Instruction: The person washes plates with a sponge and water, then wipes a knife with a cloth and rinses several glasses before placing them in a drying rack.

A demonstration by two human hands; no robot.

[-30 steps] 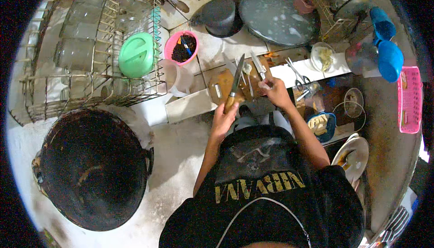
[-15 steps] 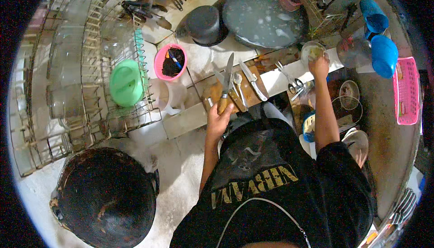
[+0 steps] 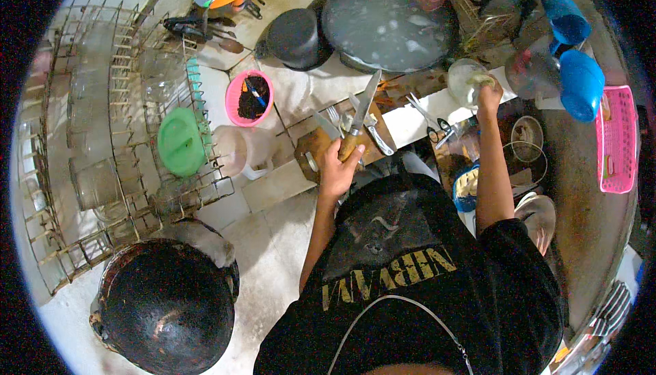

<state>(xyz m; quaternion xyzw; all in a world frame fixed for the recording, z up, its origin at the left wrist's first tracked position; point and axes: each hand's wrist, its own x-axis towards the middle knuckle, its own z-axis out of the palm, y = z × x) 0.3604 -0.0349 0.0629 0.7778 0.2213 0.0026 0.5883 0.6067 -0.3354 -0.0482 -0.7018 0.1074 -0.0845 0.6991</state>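
My left hand (image 3: pixel 339 169) is closed around the wooden handle of a large kitchen knife (image 3: pixel 367 102), its blade pointing up and away to the right. Under it lies a wooden cutting board (image 3: pixel 305 148) bearing a fork, a spoon and other knives, one a white-handled knife (image 3: pixel 380 140). My right hand (image 3: pixel 489 96) is at the right rim of a clear bowl (image 3: pixel 462 82), fingers pinched on a pale yellow-green, sponge-like piece (image 3: pixel 482 80); its exact kind is unclear. Between my hands lies a pair of scissors (image 3: pixel 430 121) with dark handles.
A wide dark basin of cloudy water (image 3: pixel 389 20) stands ahead, beside a black pot (image 3: pixel 292 37). Leftward are a pink bowl (image 3: pixel 249 98) with dark contents, a wire dish rack (image 3: pixel 123 102) and a blackened wok (image 3: pixel 164 307). Blue cups (image 3: pixel 581 85) and a pink basket (image 3: pixel 616 139) hang right.
My left hand has moved right with the knife, whose blade now tilts more to the right. My right hand has shifted slightly right, with the pale piece now showing at the bowl's rim.
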